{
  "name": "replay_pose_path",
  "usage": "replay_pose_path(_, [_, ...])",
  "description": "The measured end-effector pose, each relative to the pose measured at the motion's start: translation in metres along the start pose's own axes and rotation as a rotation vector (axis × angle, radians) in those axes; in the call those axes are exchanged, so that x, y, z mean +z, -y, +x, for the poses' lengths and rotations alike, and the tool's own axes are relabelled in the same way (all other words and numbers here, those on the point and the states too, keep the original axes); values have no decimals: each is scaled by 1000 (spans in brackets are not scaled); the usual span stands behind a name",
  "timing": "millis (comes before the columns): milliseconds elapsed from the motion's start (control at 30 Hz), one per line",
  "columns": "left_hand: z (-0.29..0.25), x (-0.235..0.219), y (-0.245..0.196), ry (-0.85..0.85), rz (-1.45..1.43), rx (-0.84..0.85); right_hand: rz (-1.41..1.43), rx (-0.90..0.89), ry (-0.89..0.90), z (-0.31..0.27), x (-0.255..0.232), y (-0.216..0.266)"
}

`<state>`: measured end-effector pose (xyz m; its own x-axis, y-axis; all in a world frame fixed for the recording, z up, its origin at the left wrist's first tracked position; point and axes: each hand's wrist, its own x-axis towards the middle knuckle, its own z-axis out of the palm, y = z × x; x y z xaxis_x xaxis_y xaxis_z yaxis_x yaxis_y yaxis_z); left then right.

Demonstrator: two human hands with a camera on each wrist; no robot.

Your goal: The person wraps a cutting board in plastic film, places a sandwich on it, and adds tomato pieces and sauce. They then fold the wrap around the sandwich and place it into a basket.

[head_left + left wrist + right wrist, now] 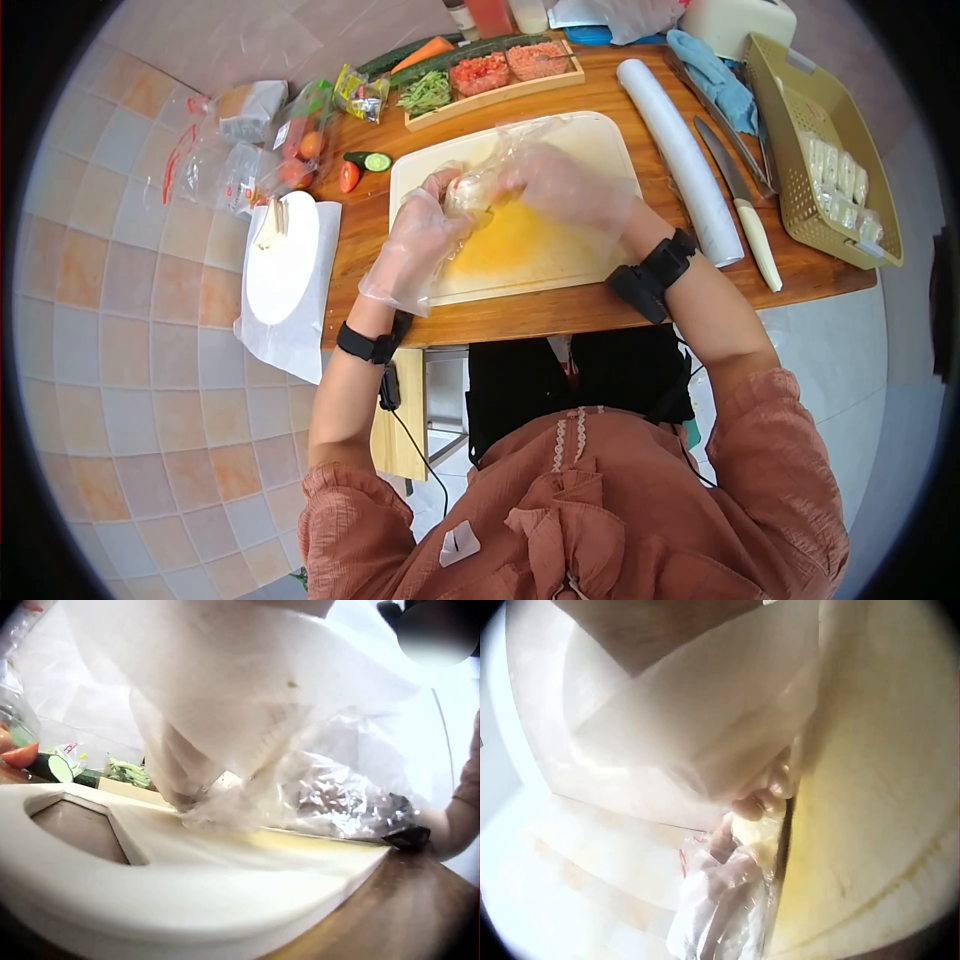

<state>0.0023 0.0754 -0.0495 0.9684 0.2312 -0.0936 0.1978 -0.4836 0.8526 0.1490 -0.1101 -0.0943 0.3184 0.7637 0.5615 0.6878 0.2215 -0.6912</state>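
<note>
Both hands wear loose clear plastic gloves and work over the pale cutting board point(600, 140), whose middle is stained yellow. Between them is a pale roll in clear plastic wrap point(465, 193), with red bits at its top end. My left hand point(418, 235) grips the roll from the left, thumb on the near side. From the right, my right hand point(560, 182) pinches the wrap at the roll's side with curled fingers point(759, 802). Loose film stands up behind the hands. In the left wrist view the glove hides most of the roll.
Behind the board stands a wooden tray point(495, 97) of chopped fillings. A film roll point(680, 160) and a knife point(740, 200) lie to the right, beside a basket point(800, 190) of wrapped rolls. At left are a white plate point(283, 262), tomato point(348, 177) and cucumber pieces point(375, 161).
</note>
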Motion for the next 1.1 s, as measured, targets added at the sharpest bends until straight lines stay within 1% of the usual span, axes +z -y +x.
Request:
replay_pose_path(67, [-1, 0, -1, 13, -16, 4, -266, -122, -20, -9, 11, -1])
replay_pose_path(133, [-3, -1, -4, 40, -86, -24, -248, -122, -8, -9, 8, 2])
replay_pose_path(200, [-2, -2, -4, 37, -84, -24, -229, -119, 1, -8, 6, 0])
replay_pose_path(267, [-1, -1, -3, 39, -84, -23, -253, 61, 119, -4, 0, -6])
replay_pose_path(333, [1, 0, -3, 0, -88, 23, -239, 45, 84, -3, -7, -1])
replay_pose_path(400, [-1, -1, -10, 7, -104, -3, -223, 28, 49, -3, -12, 4])
replay_pose_path(467, [-4, 0, -14, 16, -117, -28, -103, 49, 141, -3, -12, 10])
replay_pose_path(500, [-5, -1, -14, 5, -111, -16, -104, 51, 137, -6, -7, 6])
replay_pose_path(567, [-4, -1, -13, -4, -104, -5, -205, -39, 95, -9, 6, -2])
replay_pose_path(667, [0, -4, -10, -35, -174, -16, -259, -52, 117, -6, 4, 5])
replay_pose_path(700, [0, -6, -12, -32, -192, -70, -258, -51, 117, -5, 3, 7])
replay_pose_path(733, [1, -8, -14, -28, -211, -123, -200, -47, 61, -4, 1, 9])
replay_pose_path(767, [2, -11, -13, -26, -210, -123, -142, -41, 4, -3, -1, 11])
replay_pose_path(800, [3, -14, -12, -36, -225, -96, -142, -40, 3, -2, -4, 10])
replay_pose_path(867, [3, -15, -11, -47, -238, -69, -224, -47, -85, -1, -10, 8])
replay_pose_path(933, [0, -14, -14, -194, -253, -10, -245, -36, -108, 0, -12, 6])
replay_pose_path(967, [1, -13, -12, -194, -252, -12, -267, -25, -130, 1, -13, 5])
replay_pose_path(1000, [4, -11, -11, -286, 89, 117, -265, -25, -129, 2, -13, 6])
replay_pose_path(1033, [4, -8, -10, -374, 431, 244, -221, -19, -197, 3, -13, 6])
replay_pose_path(1067, [3, -3, -7, -377, 430, 241, -177, -13, -264, 4, -13, 6])
replay_pose_path(1100, [-2, 6, -12, -271, 544, 287, -175, -14, -261, 5, -14, 6])
